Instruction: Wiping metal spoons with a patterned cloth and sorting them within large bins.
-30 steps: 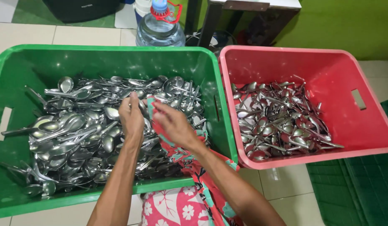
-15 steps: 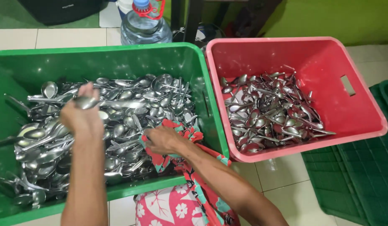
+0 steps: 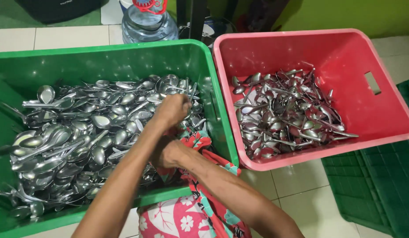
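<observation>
Spoons (image 3: pixel 81 132) by the hundred, heaped shiny and grey in a big green crate (image 3: pixel 204 48). More spoons (image 3: pixel 284 114), a smaller heap, in the red crate (image 3: pixel 301 33) just beside it on the right, rims touching.

Reaches across with the left hand (image 3: pixel 173 110), over the other arm, to the far right end of the green heap, near the crate wall. Curls the fingers (image 3: pixel 183 104) down and shut into the pile, knuckles up. Looks closed on a spoon or a few, though hard to tell which ones, with the tips buried.

Keeps the right hand (image 3: pixel 167 152) lower down, half hidden under the left forearm. Rests on a red and teal flowered cloth (image 3: pixel 196 140) that lies on the spoons and hangs over the near rim. Cannot tell whether pinching the cloth or only pressing on it.

Looks like the picking-up step: grabbing from the green heap, with the cloth close by and ready.

Calls next for a firm hold, since smooth metal slips easily. Calls for a straight lift too, because tangled handles can drag other spoons along. Needs the crossed arms to come apart first, so that spoon and cloth can meet.

Around the crates: pale floor tiles (image 3: pixel 297 185), a clear water jug (image 3: pixel 147 24) behind the green crate, a dark green crate (image 3: pixel 376 185) low on the right, and flowered pink clothing (image 3: pixel 178 220) at the bottom edge.
</observation>
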